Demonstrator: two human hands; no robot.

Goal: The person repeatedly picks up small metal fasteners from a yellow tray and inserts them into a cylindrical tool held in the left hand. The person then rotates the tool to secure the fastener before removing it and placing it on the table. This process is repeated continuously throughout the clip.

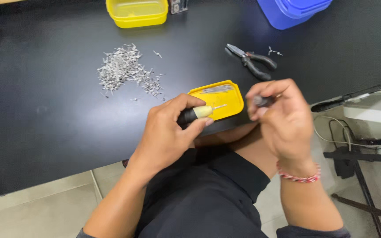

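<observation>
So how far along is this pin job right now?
A few metal pins lie sorted in the small yellow tray. In hand: the left hand grips a black tool with a cream collar and metal tip, and the right hand pinches a small dark part. Left: a big pile of loose pins sits on the black table.

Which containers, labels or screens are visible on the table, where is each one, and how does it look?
Yellow tub: far edge of the table, left of centre; rectangular, open, empty as far as visible.
Blue tub: far edge, right; rounded, cut off by the frame.
Yellow lid: near edge, between the hands; flat, holds thin metal pins.
Small labelled item: beside the yellow tub; dark, with light print, mostly cut off.
No screen shows clearly.
</observation>
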